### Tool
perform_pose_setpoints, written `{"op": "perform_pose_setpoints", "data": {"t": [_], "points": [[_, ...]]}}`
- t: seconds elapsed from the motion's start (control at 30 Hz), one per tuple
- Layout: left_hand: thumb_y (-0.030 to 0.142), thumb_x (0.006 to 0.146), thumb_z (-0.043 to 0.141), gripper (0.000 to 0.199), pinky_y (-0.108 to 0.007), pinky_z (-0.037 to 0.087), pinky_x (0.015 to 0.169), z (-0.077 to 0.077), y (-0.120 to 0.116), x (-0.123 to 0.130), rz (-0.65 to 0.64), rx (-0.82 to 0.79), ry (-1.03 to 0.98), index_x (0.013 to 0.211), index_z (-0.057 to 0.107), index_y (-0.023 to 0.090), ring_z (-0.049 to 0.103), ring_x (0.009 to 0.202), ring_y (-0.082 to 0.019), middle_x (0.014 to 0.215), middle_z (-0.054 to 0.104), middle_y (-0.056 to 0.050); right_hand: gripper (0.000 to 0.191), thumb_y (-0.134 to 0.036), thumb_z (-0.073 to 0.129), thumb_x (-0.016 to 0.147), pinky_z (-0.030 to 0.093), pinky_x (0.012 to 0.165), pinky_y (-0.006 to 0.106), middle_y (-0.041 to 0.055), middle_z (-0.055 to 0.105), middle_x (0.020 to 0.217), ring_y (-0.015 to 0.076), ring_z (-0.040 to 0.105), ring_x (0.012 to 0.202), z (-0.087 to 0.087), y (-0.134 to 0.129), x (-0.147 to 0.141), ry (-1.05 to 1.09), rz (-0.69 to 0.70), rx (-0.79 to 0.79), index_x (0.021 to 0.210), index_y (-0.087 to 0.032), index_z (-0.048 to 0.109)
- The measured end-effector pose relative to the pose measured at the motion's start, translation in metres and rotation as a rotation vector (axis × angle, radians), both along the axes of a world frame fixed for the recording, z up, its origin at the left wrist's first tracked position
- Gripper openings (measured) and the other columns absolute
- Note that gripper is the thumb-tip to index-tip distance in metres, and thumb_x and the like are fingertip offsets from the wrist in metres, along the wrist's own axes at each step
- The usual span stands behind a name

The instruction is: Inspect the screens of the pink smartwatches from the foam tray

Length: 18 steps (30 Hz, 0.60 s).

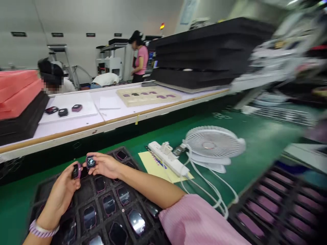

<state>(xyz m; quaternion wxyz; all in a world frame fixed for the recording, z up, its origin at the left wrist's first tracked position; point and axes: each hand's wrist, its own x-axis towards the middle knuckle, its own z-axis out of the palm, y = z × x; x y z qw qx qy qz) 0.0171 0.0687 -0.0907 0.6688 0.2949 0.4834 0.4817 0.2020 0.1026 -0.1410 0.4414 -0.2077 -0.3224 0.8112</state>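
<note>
The green desk (245,143) spreads out beyond the fingers, carrying a white fan (213,144) and a power strip (168,158) off to their right. Directly beneath the fingers lies a black tray (76,197) of glossy watch bodies. The left hand (62,190) pinches one small watch body (76,170). Just beside it, the right hand (106,165) pinches a second watch body (90,162), its screen facing up.

I can't read any text here. Yellow sheet (153,164) under the power strip (168,158) has blue print, too blurred to read. Dark wall signs (18,34) far left: illegible. White marks on the green tabletop (221,115): can't make out.
</note>
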Motion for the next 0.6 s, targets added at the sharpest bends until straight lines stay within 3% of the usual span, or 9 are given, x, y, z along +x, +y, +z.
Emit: {"op": "perform_pose_setpoints", "data": {"t": [0.1,0.27,0.47,0.6], "points": [[0.028,0.057,0.077,0.046,-0.023,0.049,0.041,-0.006,0.008,-0.005,-0.005,-0.065,0.004,0.1,0.07,0.015,0.05,0.052,-0.012,0.084,0.066,-0.003,0.042,-0.028,0.073,0.089,0.054,0.062,0.026,0.0098,0.072,0.096,0.0207,0.071,0.067,-0.003,0.01,0.002,-0.033,0.004,-0.017,0.123,-0.018,0.05],[0.035,0.057,0.081,0.05,-0.025,0.057,0.047,-0.023,0.023,-0.01,-0.068,-0.028,0.066,0.102,0.07,0.018,0.059,0.057,-0.015,0.099,0.073,-0.007,0.035,-0.031,0.075,0.087,0.053,0.056,0.025,0.0062,0.07,0.089,0.0212,0.071,0.062,-0.01,0.025,0.006,-0.057,0.018,0.042,0.114,-0.017,0.057],[0.038,0.058,0.089,0.081,-0.027,0.06,0.058,-0.011,0.005,-0.001,-0.076,0.188,0.12,0.13,0.056,0.02,0.068,0.062,-0.019,0.092,0.073,-0.006,0.046,-0.03,0.077,0.081,0.05,0.055,0.021,0.0057,0.07,0.093,0.0159,0.068,0.061,0.0,0.001,0.002,-0.075,-0.092,0.192,0.12,-0.017,0.056],[0.042,0.066,0.084,0.072,-0.028,0.061,0.062,-0.009,-0.002,0.001,-0.09,0.276,0.134,0.125,0.053,0.015,0.071,0.065,-0.019,0.097,0.07,-0.006,0.051,-0.021,0.077,0.074,0.051,0.062,0.022,0.0052,0.07,0.102,0.0142,0.067,0.067,0.005,-0.01,0.004,-0.103,-0.158,0.308,0.121,-0.019,0.057]]}}
